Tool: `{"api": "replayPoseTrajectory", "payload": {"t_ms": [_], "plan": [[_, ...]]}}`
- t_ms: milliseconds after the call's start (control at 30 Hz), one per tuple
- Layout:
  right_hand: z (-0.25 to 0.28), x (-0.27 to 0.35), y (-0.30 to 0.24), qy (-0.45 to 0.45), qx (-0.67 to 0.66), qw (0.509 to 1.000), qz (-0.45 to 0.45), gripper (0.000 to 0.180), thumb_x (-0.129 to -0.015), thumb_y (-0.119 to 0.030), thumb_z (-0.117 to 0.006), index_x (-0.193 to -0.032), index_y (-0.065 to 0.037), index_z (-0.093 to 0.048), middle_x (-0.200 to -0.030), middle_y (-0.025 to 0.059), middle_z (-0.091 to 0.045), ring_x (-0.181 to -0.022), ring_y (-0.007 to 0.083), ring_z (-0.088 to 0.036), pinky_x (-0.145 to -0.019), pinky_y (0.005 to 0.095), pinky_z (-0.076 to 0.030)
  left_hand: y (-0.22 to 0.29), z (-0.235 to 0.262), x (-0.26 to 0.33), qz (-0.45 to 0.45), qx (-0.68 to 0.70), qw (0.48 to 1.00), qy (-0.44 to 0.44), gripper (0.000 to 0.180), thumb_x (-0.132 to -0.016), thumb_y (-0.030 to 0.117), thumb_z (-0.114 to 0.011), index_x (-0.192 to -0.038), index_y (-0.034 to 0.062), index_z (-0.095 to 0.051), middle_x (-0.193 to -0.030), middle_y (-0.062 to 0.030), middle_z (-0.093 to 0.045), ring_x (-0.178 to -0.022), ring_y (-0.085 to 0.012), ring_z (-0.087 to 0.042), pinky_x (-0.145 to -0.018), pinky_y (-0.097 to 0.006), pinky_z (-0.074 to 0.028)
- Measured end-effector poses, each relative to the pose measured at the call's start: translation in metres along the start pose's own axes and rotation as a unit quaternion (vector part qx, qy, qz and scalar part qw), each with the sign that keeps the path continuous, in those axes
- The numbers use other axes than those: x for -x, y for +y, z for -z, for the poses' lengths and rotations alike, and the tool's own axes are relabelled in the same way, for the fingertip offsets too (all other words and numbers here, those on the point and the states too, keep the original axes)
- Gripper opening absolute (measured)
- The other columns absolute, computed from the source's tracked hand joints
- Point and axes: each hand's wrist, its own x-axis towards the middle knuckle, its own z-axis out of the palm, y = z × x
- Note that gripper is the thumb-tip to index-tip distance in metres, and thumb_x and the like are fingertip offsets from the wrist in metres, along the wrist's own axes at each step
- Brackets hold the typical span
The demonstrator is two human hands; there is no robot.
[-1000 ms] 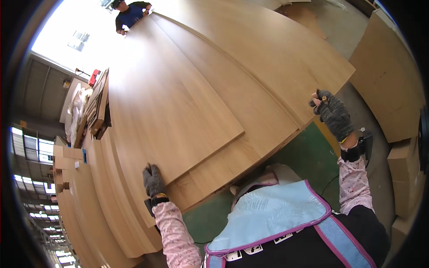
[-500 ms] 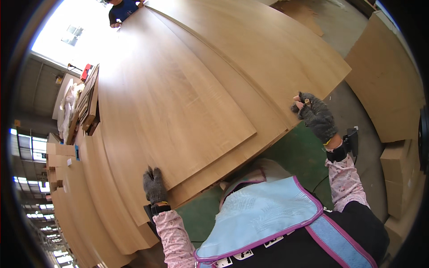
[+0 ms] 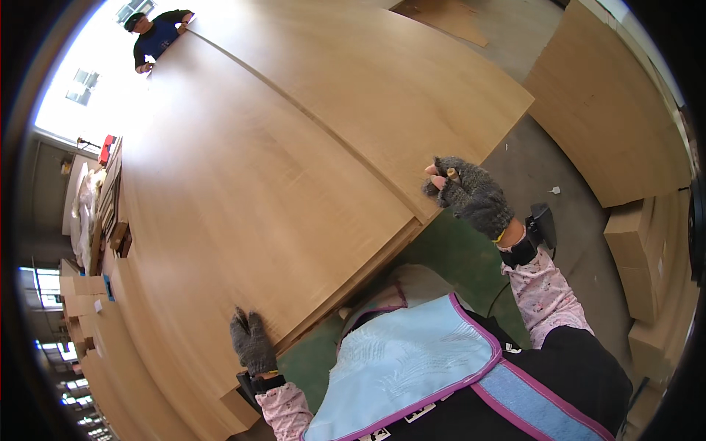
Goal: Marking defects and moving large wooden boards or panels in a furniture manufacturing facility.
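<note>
A wide wood-grain board [image 3: 265, 198] lies before me on a stack, its right edge close along a second wood-grain board [image 3: 382, 95]. At the near left corner of the first board, my left hand [image 3: 251, 342] in a grey knit glove rests with its fingers stretched out. My right hand [image 3: 471, 195], in a matching glove with bare fingertips, is at the near edge of the second board. Its fingers are curled; a small tan bit shows among them, too small to name. Whether this hand touches the board I cannot tell.
Across the boards, a person [image 3: 158, 37] has both hands at the far edge. More stacked boards [image 3: 147, 353] stand at left, with plastic-wrapped material [image 3: 88, 209] beyond. On the right are a large leaning brown panel [image 3: 610, 103] and cardboard boxes [image 3: 632, 250].
The gap between the two boards has narrowed, covering the strip of lower board seen between them. My right hand is nearer the seam. The view has shifted, and more of the other person shows.
</note>
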Motion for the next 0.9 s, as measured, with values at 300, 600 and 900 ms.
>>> {"api": "replayPoseTrajectory", "payload": {"t_ms": [300,600,900], "plan": [[-0.006,0.010,0.003,-0.015,0.157,0.980,0.119,0.024,-0.089,-0.012,-0.065,-0.109,0.001,-0.061,-0.097,0.0132,-0.068,-0.089,0.0224,-0.067,-0.077,0.0320,-0.053,0.007,-0.001,0.001,0.019,0.012,1.000,-0.005,0.038,-0.093,0.017,-0.058,-0.122,-0.0073,-0.054,-0.116,-0.0189,-0.062,-0.105,-0.0244,-0.059,-0.092,-0.033,-0.045],[-0.033,0.039,0.025,-0.024,0.225,0.927,0.299,0.038,-0.085,-0.008,-0.065,-0.121,-0.004,-0.056,-0.124,0.0177,-0.058,-0.100,0.0304,-0.064,-0.084,0.0367,-0.051,0.005,0.006,0.010,0.041,0.045,0.998,-0.011,0.035,-0.093,0.018,-0.060,-0.118,-0.0068,-0.057,-0.113,-0.0172,-0.063,-0.102,-0.0232,-0.059,-0.092,-0.033,-0.045],[-0.063,0.035,0.021,-0.075,0.436,0.883,0.157,0.049,-0.087,-0.027,-0.057,-0.127,0.000,-0.051,-0.138,0.0249,-0.044,-0.093,0.0367,-0.063,-0.076,0.0414,-0.052,0.007,0.011,0.014,0.032,0.009,0.999,-0.021,0.030,-0.094,0.021,-0.059,-0.108,-0.0061,-0.060,-0.096,-0.0102,-0.066,-0.087,-0.0165,-0.058,-0.080,-0.030,-0.047]]}}
